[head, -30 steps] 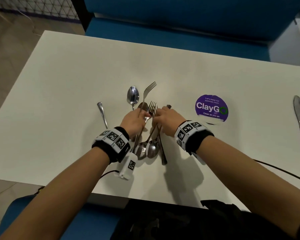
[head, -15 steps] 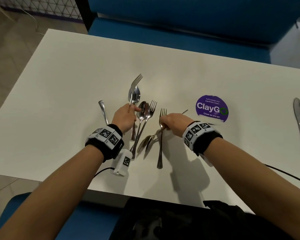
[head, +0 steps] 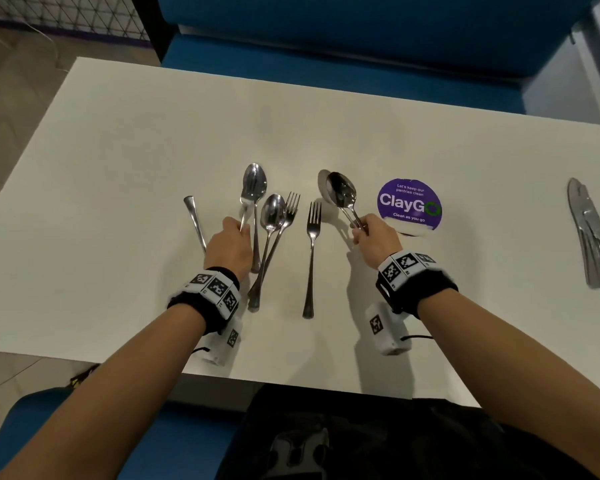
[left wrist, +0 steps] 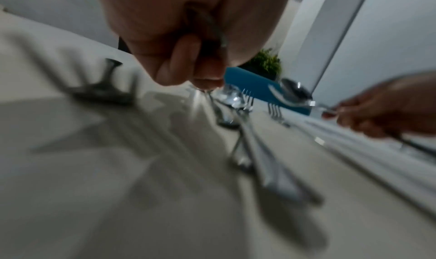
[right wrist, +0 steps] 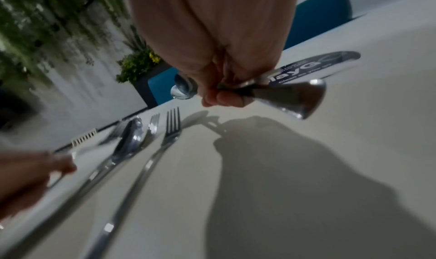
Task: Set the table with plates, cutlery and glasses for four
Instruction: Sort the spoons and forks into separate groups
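the heap by the table's (head: 118,140) near edge had been split: right hand (head: 374,242) gripped two spoons (head: 340,194), left hand (head: 227,249) pinched a fork (head: 246,206), so sorting had begun.

A white desk (head: 118,168) carries everything. A round purple ClayGo sticker (head: 409,206) is stuck flat on it. Just left of the sticker lies a lone fork (head: 311,258), tines pointing away. Further left, a spoon (head: 269,233) and second fork (head: 284,223) lie crossed and touching. Beyond them lies another spoon (head: 255,202), then a separate handle (head: 194,220). Well right of the sticker rests a pile of knives (head: 593,237).
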Demonstrator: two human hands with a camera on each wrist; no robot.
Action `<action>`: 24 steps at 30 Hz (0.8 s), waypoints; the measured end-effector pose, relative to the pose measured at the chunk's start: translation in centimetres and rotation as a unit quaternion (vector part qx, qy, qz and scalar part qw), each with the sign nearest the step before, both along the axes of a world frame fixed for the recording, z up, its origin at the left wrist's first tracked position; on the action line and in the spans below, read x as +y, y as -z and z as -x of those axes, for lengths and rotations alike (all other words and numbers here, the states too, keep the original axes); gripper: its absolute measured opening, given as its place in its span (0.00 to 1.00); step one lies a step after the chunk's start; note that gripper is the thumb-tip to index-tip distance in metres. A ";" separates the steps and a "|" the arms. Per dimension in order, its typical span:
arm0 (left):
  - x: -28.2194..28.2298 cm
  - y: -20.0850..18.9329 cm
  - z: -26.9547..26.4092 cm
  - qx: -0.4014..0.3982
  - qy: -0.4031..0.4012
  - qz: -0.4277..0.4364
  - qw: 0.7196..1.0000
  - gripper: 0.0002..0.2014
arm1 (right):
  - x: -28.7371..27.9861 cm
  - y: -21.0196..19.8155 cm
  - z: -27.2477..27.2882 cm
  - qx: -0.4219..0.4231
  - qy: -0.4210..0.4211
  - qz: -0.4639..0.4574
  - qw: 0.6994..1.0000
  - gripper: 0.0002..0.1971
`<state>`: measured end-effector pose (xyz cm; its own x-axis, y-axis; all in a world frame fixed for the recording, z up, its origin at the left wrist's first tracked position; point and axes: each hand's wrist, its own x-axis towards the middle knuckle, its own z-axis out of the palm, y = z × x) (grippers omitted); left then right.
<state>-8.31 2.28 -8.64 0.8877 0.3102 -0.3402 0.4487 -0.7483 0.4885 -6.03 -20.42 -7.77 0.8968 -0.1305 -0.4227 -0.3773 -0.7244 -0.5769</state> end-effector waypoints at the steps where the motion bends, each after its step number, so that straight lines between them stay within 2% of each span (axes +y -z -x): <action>1: 0.3 0.2 0.3 0.016 -0.004 -0.011 1.000 0.16 | 0.3 -0.2 -0.1 0.000 0.003 -0.013 1.000 0.12; 4: 0.6 0.7 1.0 0.045 0.004 -0.039 0.998 0.15 | 1.5 -0.7 -0.5 0.002 0.005 -0.067 0.998 0.14; 8: 0.6 0.5 1.3 0.030 0.021 -0.076 0.996 0.13 | 3.1 -0.8 -0.7 0.017 0.018 -0.132 0.991 0.12; 13: 0.4 -0.8 0.8 -0.008 0.025 -0.084 0.996 0.13 | 4.6 -1.9 -0.5 0.049 0.062 -0.276 0.958 0.05; 16: -1.3 -2.4 -0.2 -0.078 0.032 0.048 0.995 0.14 | 5.5 -2.3 -0.4 0.048 0.048 -0.298 0.952 0.05; 18: -3.2 -3.6 -0.9 -0.067 0.053 0.160 0.983 0.16 | 6.2 -2.5 -0.3 0.046 0.037 -0.316 0.947 0.09; 19: -4.1 -3.7 -1.4 -0.051 0.037 0.240 0.969 0.17 | 6.5 -2.6 -0.2 0.044 0.031 -0.323 0.945 0.10; 21: -5.3 -3.8 -1.8 -0.009 -0.040 0.404 0.914 0.15 | 6.9 -2.8 -0.1 0.040 0.026 -0.330 0.943 0.11; 22: -5.4 -3.7 -1.9 -0.006 -0.070 0.444 0.893 0.15 | 7.0 -2.9 -0.1 0.039 0.025 -0.327 0.944 0.11; 24: -5.5 -3.7 -2.0 -0.010 -0.096 0.447 0.889 0.15 | 6.8 -2.7 -0.4 0.036 0.025 -0.295 0.955 0.11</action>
<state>-6.28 -3.24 -4.97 0.8567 0.0701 -0.5111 0.5101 0.0329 0.8595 -5.63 -13.65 -5.09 0.8611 0.1067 -0.4971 -0.4580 -0.2617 -0.8496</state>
